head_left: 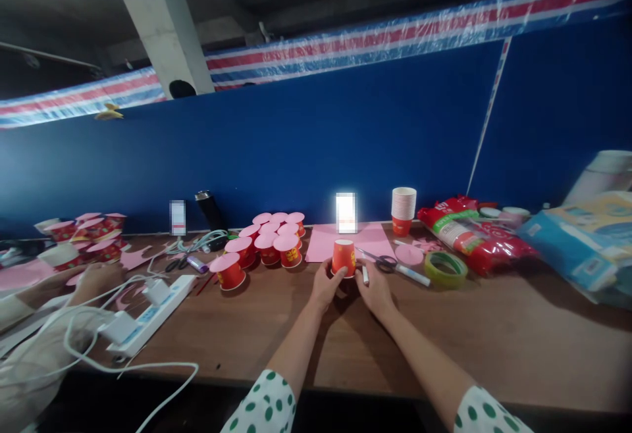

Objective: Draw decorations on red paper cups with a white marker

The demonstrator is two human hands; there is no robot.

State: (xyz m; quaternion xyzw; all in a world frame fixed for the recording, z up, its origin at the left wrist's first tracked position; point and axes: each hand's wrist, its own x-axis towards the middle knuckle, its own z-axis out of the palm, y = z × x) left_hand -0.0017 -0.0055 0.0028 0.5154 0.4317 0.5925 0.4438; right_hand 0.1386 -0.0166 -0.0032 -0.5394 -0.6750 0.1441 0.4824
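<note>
A red paper cup (344, 260) with yellow print stands bottom-up before me, its pale base on top. My left hand (326, 283) is closed around its left side, thumb across the front. My right hand (376, 290) is at the cup's right side, its fingers partly hidden, gripping a short white tube (365, 276) with a dark end. Behind the cup lies a pink paper sheet (316, 245). Black-handled scissors (386, 262) and a white marker-like tube (413, 275) lie just right of my right hand. A pink paper disc (409, 254) rests beyond them.
Left stand several upturned red cups topped with pink discs (267, 239). Right are a cup stack (403, 209), a tape roll (445, 270) and a red plastic package (474, 235). A power strip (153, 314) with cables lies near another person's hand (101, 281).
</note>
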